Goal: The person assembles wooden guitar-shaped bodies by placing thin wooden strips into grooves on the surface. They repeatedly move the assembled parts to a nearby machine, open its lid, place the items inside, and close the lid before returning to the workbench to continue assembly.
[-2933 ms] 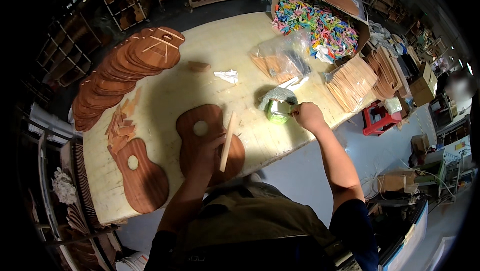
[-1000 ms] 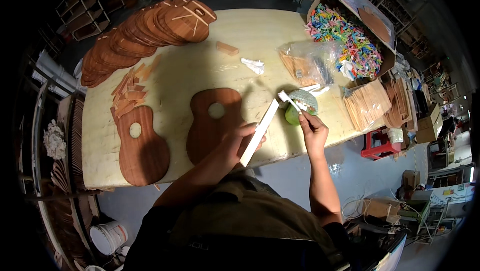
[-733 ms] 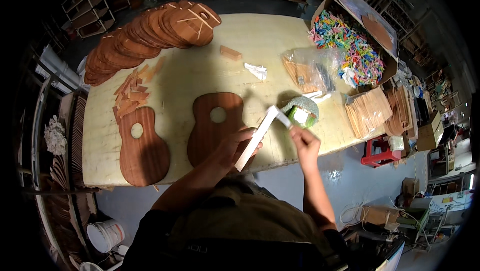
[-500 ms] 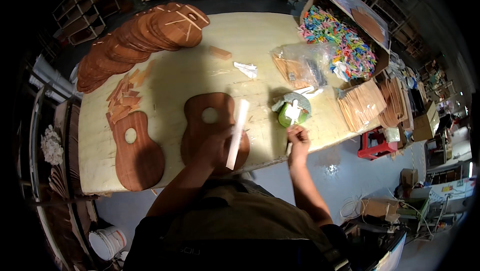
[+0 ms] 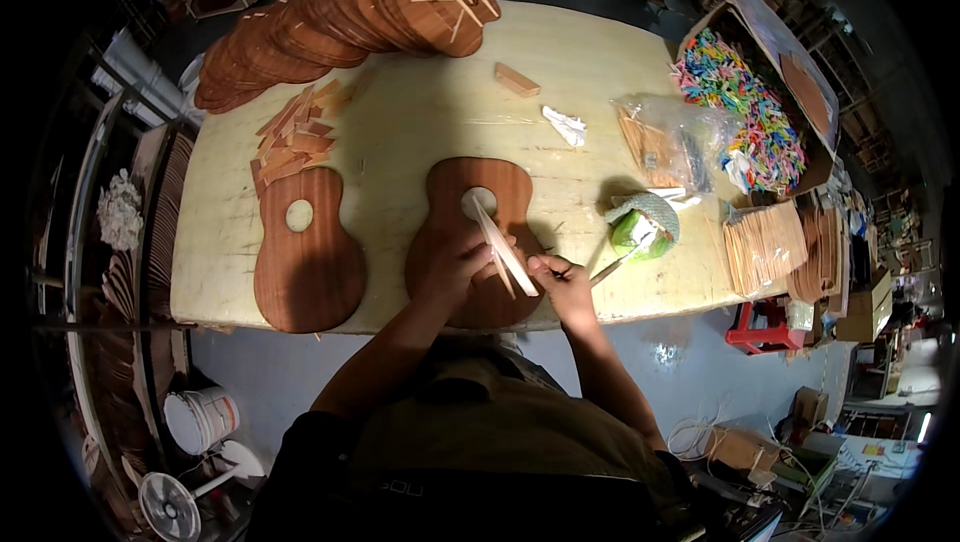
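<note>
My left hand (image 5: pixel 462 264) grips pale wooden strips (image 5: pixel 508 258), which stand out tilted over a guitar-shaped brown wood plate (image 5: pixel 508 176) with a round hole. The strips' upper end covers part of that hole. Close to their lower end, my right hand (image 5: pixel 567 294) is closed in a pinch; what its fingertips hold is too small to make out. Just right of it, a thin brush-like stick (image 5: pixel 612 269) leans out of a green container (image 5: pixel 628 232) with a grey-green cloth-like rim. A second guitar-shaped plate (image 5: pixel 310 277) lies to the left.
Small wood pieces (image 5: pixel 292 137) lie heaped above the left plate. A fanned stack of braced plates (image 5: pixel 340 27) fills the far left. One wood block (image 5: pixel 516 79) and crumpled white paper (image 5: pixel 565 126) lie mid-table. At right are bagged wood sheets (image 5: pixel 765 247) and a box of colourful pegs (image 5: pixel 740 102).
My right hand has moved left, from beside the green container to the strips. The strips in my left hand have swung to lean the other way. The whole view has shifted.
</note>
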Available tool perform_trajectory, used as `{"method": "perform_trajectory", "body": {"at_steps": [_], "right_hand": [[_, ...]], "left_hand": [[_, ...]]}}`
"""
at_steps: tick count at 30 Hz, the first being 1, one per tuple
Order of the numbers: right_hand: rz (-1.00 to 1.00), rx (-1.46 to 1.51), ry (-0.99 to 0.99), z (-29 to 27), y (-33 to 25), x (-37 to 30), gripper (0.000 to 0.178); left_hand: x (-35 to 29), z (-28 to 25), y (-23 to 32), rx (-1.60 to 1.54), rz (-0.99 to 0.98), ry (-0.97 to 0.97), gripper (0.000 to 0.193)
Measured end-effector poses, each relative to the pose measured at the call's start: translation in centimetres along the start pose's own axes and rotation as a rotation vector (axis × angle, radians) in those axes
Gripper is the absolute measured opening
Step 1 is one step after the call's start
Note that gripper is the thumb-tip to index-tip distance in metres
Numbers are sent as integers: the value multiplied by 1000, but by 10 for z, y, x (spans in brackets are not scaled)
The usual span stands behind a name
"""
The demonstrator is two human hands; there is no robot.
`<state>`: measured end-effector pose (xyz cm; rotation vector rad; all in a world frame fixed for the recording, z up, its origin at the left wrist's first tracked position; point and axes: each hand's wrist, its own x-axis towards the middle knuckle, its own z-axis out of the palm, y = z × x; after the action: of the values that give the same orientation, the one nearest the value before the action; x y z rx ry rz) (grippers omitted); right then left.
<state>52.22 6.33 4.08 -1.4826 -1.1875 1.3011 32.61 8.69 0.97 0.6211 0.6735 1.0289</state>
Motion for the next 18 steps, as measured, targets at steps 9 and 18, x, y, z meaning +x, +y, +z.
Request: {"method": "perform_trajectory", "body": {"at_steps": [9,18], "right_hand": [[-449,-572,102,36,-8,49,7],[-898,-913,123,49,17,172,7]], "left_hand": [[-1,-39,-8,262,248,343,26],[24,-65,22,842,299,471,27]]}}
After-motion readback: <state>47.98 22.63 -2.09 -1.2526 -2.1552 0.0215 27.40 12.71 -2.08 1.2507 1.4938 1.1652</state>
